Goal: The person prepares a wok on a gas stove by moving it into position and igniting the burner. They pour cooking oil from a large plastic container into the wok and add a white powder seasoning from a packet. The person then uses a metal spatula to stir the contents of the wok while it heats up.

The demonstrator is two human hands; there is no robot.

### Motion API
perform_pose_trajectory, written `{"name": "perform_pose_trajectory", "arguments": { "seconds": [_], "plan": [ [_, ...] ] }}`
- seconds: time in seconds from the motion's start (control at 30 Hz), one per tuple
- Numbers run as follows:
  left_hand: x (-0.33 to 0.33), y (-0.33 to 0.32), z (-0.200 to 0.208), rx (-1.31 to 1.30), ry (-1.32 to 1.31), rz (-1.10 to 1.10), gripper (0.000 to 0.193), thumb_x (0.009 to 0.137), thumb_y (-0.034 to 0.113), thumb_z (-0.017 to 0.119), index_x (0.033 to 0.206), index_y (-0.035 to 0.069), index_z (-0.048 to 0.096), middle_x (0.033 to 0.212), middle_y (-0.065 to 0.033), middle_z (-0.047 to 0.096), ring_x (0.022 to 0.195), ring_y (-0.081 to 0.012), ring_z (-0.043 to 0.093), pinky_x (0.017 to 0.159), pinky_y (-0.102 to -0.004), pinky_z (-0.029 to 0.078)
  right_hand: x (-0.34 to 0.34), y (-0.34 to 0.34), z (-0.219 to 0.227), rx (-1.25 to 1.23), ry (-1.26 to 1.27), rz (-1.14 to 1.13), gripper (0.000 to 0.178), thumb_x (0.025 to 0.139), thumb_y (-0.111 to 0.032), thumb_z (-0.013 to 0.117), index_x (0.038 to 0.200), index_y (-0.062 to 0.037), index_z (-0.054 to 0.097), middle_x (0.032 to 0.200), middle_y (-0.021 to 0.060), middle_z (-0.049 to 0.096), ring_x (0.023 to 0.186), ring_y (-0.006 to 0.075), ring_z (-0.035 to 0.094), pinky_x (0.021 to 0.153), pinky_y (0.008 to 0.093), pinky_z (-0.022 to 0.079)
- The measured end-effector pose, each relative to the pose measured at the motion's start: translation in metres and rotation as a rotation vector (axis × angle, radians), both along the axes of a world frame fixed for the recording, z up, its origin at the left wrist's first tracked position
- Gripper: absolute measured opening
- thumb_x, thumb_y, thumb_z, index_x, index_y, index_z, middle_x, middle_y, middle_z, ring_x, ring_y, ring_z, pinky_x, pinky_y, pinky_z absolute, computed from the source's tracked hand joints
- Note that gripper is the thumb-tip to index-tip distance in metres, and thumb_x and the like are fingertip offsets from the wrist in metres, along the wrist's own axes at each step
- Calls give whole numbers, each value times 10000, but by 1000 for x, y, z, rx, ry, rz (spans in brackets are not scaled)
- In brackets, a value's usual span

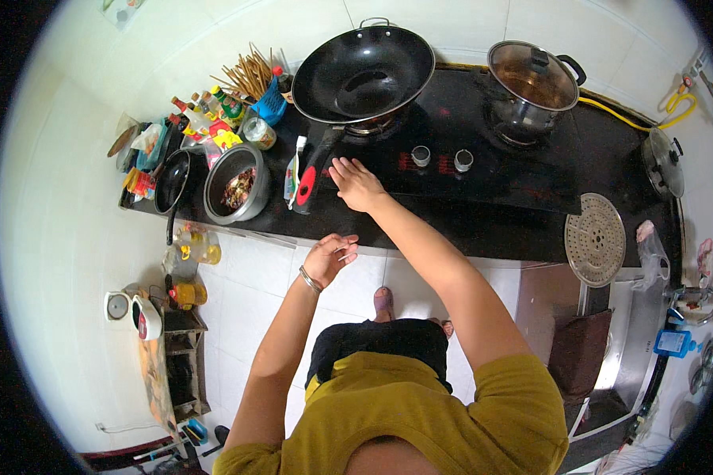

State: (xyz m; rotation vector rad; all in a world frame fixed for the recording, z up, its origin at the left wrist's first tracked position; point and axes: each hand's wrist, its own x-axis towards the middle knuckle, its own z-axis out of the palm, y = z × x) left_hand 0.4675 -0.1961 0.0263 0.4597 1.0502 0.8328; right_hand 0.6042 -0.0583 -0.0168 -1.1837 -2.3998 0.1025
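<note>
A large black wok (364, 75) sits on the left burner of the dark cooktop, its black and red handle toward me. My right hand (358, 184) is stretched out flat beside the handle end, palm down, holding nothing. It is over the front edge of the cooktop. My left hand (330, 260), with a bracelet at the wrist, hangs before the counter edge. Its fingers are loosely bent and apart, with nothing visible in them. Left of the handle lie a narrow white and green packet (291, 176) and a deep metal pot (255, 198) holding a dark reddish food mix.
A lidded steel pot (523, 111) stands on the right burner, near two control knobs (463, 161). A perforated steaming plate (595, 239) lies at the right counter edge, by the sink. Sauce bottles (228, 107), a small frying pan (172, 180) and chopsticks (251, 73) crowd the left.
</note>
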Motion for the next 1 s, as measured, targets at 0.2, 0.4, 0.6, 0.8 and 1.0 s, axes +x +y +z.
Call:
{"name": "perform_pose_trajectory", "arguments": {
  "seconds": [0.2, 0.4, 0.6, 0.8, 1.0],
  "plan": [
    [-25, 10, -6, -42, -29, -45, 87, 772, 89, 599, 714, 109, 537, 1045, -122, 596, 888, -195, 564, 846, -361, 453, -14, 13, -36, -2, 22, -88, 311, 843, -118, 417, 1088, 37, 529, 1112, 173, 563, 1066, 307, 517, 937, 359, 404],
    [-34, 29, -26, -104, -86, -164, 40, 780, 88, 585, 761, 69, 556, 1077, -127, 588, 889, -189, 574, 847, -351, 457, 3, -19, -1, 216, -64, 3, 92, 684, -136, 525, 692, -64, 581, 771, 69, 576, 812, 222, 576, 740, 322, 485],
    [11, 32, -41, -40, -42, -435, 22, 776, 51, 562, 759, 64, 560, 1048, -104, 593, 898, -190, 573, 813, -336, 460, 33, -93, 3, -92, 526, -508, 133, 734, -119, 593, 858, -71, 601, 790, 111, 602, 790, 269, 608, 643, 369, 498],
    [146, -21, -40, 428, 0, -906, 101, 814, 41, 527, 854, 19, 616, 935, -47, 612, 832, -107, 565, 767, -240, 451, 116, -245, 29, -336, 1204, -1067, 136, 746, -80, 659, 871, -26, 659, 763, 88, 656, 645, 144, 610, 580, 256, 486],
    [298, -128, -7, 541, -115, -1320, 61, 829, 62, 582, 855, 10, 600, 902, -37, 606, 844, -78, 543, 744, -212, 426, 221, -400, 45, -10, 1691, -1161, 106, 794, -27, 622, 882, 19, 661, 792, 48, 659, 695, 74, 571, 633, 208, 467]
  ]
}}
